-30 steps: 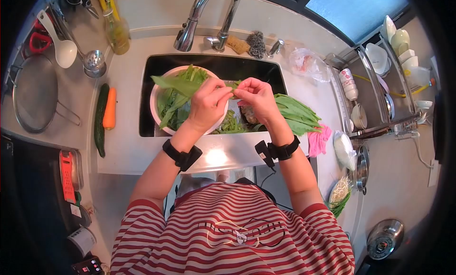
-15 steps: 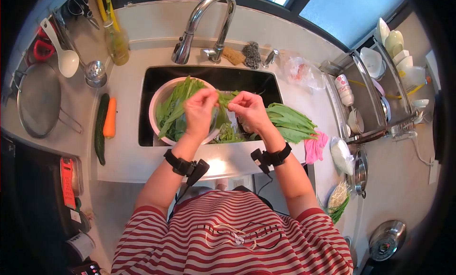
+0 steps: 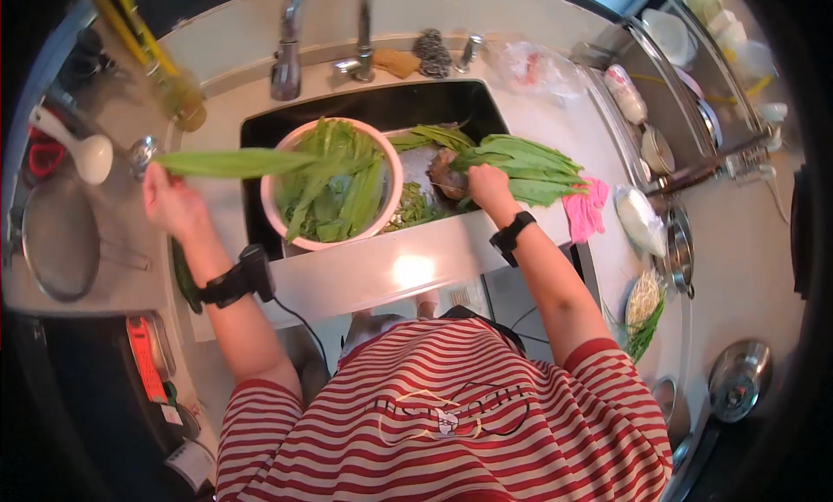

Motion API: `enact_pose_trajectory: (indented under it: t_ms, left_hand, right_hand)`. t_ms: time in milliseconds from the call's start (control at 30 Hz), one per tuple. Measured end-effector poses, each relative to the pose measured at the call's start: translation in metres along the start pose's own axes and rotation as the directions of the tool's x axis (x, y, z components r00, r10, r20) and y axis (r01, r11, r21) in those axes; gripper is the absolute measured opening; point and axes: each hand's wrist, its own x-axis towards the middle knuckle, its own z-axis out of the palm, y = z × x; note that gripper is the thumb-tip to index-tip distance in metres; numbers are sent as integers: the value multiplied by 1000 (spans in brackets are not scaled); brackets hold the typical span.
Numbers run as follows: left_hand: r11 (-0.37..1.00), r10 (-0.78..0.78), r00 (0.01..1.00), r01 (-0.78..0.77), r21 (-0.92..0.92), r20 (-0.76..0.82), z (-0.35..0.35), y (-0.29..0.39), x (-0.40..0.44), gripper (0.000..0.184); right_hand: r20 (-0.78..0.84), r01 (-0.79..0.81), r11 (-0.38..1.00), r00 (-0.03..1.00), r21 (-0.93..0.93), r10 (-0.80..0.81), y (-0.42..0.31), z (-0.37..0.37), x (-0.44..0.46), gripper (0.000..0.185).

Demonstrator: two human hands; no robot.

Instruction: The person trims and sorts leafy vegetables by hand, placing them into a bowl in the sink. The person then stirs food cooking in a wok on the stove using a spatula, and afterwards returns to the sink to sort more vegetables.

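Note:
My left hand [image 3: 173, 203] is raised over the counter left of the sink, its fingers pinched on the end of a long green leaf [image 3: 230, 162]. The leaf stretches right, its blurred far end over a pink-rimmed bowl [image 3: 396, 174] of similar leaves [image 3: 325, 211] in the sink. At the sink's right side, my right hand [image 3: 490, 191] is closed at the base of a bunch of leafy greens [image 3: 538, 168]; its fingertips are partly hidden. The bunch's brownish base [image 3: 445, 174] sits left of that hand. Leaf scraps [image 3: 412, 209] lie in the sink beside the bowl.
The faucet [image 3: 286, 64] rises behind the sink [image 3: 260, 142]. A scouring pad [image 3: 431, 52] and a plastic bag [image 3: 538, 68] lie along the back. On the right are a pink cloth [image 3: 586, 209], a white bag [image 3: 640, 214] and a dish rack [image 3: 664, 103].
My left hand has swung far left with a long leaf, away from my right hand. My right hand has shifted slightly right and down to the bunch. The camera view has shifted too.

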Motion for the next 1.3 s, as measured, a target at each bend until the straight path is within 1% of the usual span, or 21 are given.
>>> enact_pose_trajectory:
  t_ms: [133,200,300,333,400,433,467,533,567,633,767,833,900,933,967,1000,1067,1133,1200,1267,1300]
  left_hand:
    - [982,163,983,-154,105,-82,5,19,-2,14]
    - [972,187,978,-171,162,-88,0,32,11,17]
    - [981,144,989,-145,129,21,7,33,6,17]
    - [978,122,989,-134,159,85,9,27,1,17]
    - [973,98,983,-126,191,153,14,17,-13,17]
    - [978,69,988,-95,188,141,20,11,-25,16]
    - [981,39,991,-62,182,128,25,5,-35,15]
    - [985,22,987,-49,163,161,27,-5,-48,14]
    - [983,1,983,-35,178,185,26,-8,-54,14]
    - [983,-40,975,-1,182,218,28,-13,-72,14]
    - [976,-72,974,25,214,216,46,-16,-108,14]
    - [972,-84,973,33,231,216,52,-19,-117,13]
    - [968,-93,967,33,248,237,56,-22,-122,13]
    - [968,-96,966,34,249,240,57,-25,-124,13]
    - [964,-102,957,27,266,271,57,-28,-126,13]
    - [960,-104,949,17,279,299,59,-32,-128,13]
    - [941,-113,942,0,338,316,61,-36,-132,13]
    - [919,-121,940,-16,395,318,63,-44,-136,13]
    - [896,-144,890,-69,439,433,64,-52,-140,12]
    - [886,-141,824,-142,442,548,75,-52,-150,11]
    - [889,-162,803,-134,438,574,79,-51,-154,9]
  right_hand:
    - [73,-76,994,994,-73,81,14,11,3,13]
    - [100,-115,991,988,-63,121,24,13,0,14]
    - [140,-72,988,989,140,53,20,10,0,13]
    - [159,-21,972,987,234,-17,11,9,4,14]
    - [187,221,841,917,495,-351,-3,12,8,20]
    - [138,266,832,917,488,-375,-15,0,-1,25]
    - [181,164,880,947,445,-267,-27,-13,-11,29]
    - [57,158,911,979,382,-194,-42,-48,-36,26]
    - [62,154,912,980,379,-191,-46,-62,-49,26]
    - [-130,142,872,987,468,-91,-51,-78,-77,20]
    - [-198,185,844,975,502,-96,-46,-78,-124,15]
    - [-209,139,786,978,603,-12,-26,-71,-136,13]
    - [-103,-84,735,973,672,205,26,-68,-112,13]
    - [-120,-198,712,921,673,370,61,-65,-92,15]
    - [-213,-252,780,873,573,438,108,-49,-69,19]
    - [-161,-375,708,810,598,564,135,-59,-59,24]
    - [-154,-485,722,769,493,621,220,0,-31,34]
    - [-143,-490,734,778,470,611,245,14,-29,37]
    - [-107,-487,750,803,448,586,264,33,-22,46]
    - [-77,-385,689,840,615,538,259,38,-23,30]
    - [-73,-376,689,846,619,528,260,42,-20,30]
